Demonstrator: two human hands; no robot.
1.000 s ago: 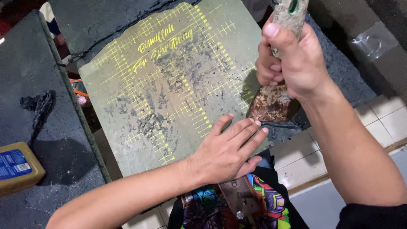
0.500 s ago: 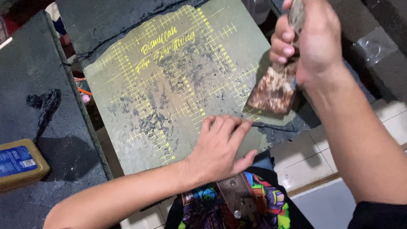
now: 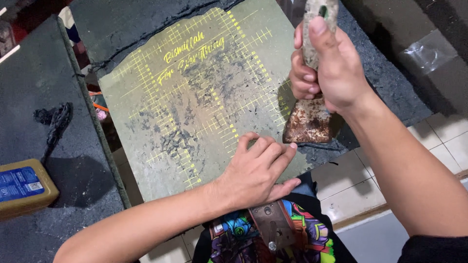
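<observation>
While left hand [image 3: 256,168] lies flat, fingers spread, pinning green mat [image 3: 195,92] to desk [image 3: 44,87], right hand [image 3: 324,65] fists rusty scraper [image 3: 308,119], blade edge down on mat's right edge.

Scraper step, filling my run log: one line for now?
left hand: flat on mat | right hand: gripping scraper | blade: at mat's edge

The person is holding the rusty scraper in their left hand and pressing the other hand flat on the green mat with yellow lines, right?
Not quite. The rusty scraper is gripped by the right hand, not the left. The left hand is the one pressing flat on the green mat with yellow lines. The head view shows this.
</observation>
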